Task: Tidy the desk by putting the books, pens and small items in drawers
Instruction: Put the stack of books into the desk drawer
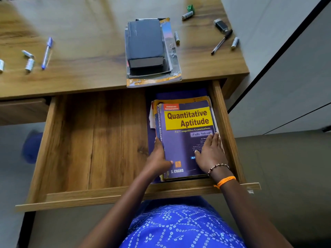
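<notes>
A purple "Quantitative Aptitude" book (184, 136) lies on top of other books in the right part of the open wooden drawer (93, 140). My left hand (157, 158) grips the book's spine edge, thumb on the cover. My right hand (210, 153) lies flat on the cover's right side with fingers straight. On the desk top (89, 51), a stack of books (150, 51) with a dark thick one on top sits at the front edge. A blue pen (47, 52) lies at the left and a black pen (221, 42) at the right. Several batteries (29, 64) are scattered on both sides.
A small black and silver lighter-like item (221, 25) and a green object (190, 8) lie at the desk's back right. The drawer's left half shows bare wood. A shut drawer front (23, 111) is at the left. A grey cabinet (295, 68) stands at the right.
</notes>
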